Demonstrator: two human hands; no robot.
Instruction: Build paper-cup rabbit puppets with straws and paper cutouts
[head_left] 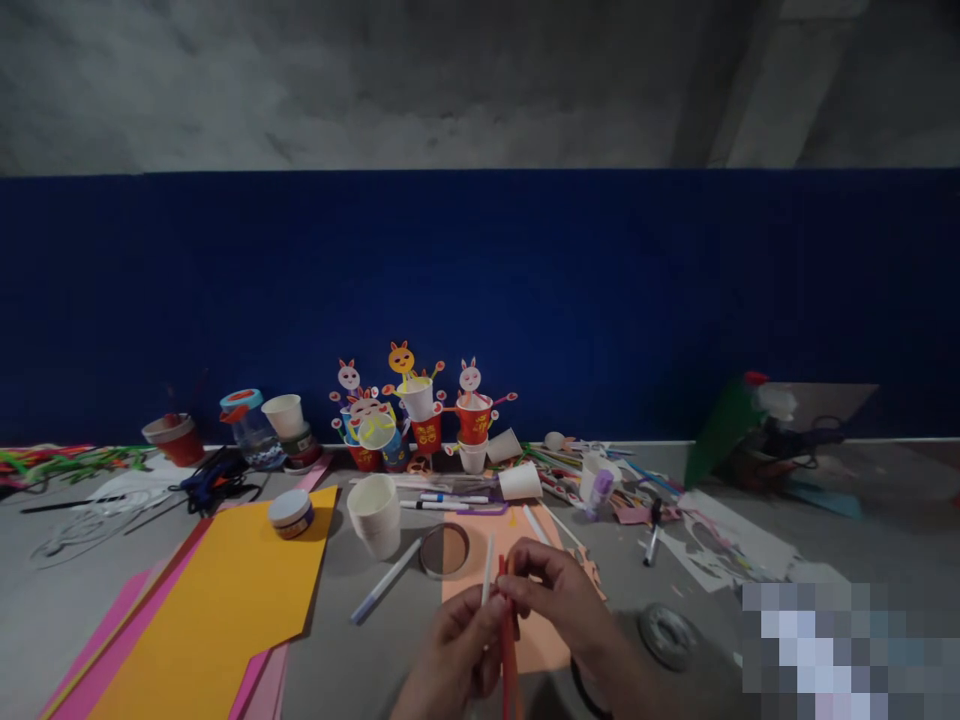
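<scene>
From the head view, I see two bare hands working close together, low in the middle, over the grey bench (322, 650). The left hand (466, 640) is closed, thumb against fingers, on a slim white stick (487, 570) that pokes up out of it; a red strip (507, 650) runs down just beside, seemingly held there too. The right hand (559, 592) has thumb and forefinger pinched together near the strip's upper end, so the strip stands roughly upright between the two, in front of a peach paper sheet (545, 645). Whether it is folded or doubled, I can't tell.

The strip looks thin and soft to me. If the right fingers pinch too hard or pull at an angle, it could crease or tear near the top; if the left grip slackens, stick and strip could slide apart and drop.

The surroundings are crowded as well. A white marker (386, 580) lies beside the stacked paper cups (375, 515), near the left forearm's side, and might roll if knocked; the cups, being light, could tip. To the right, a tape roll (667, 637) lies near the right forearm, where a careless elbow or sleeve might push it aside.
</scene>
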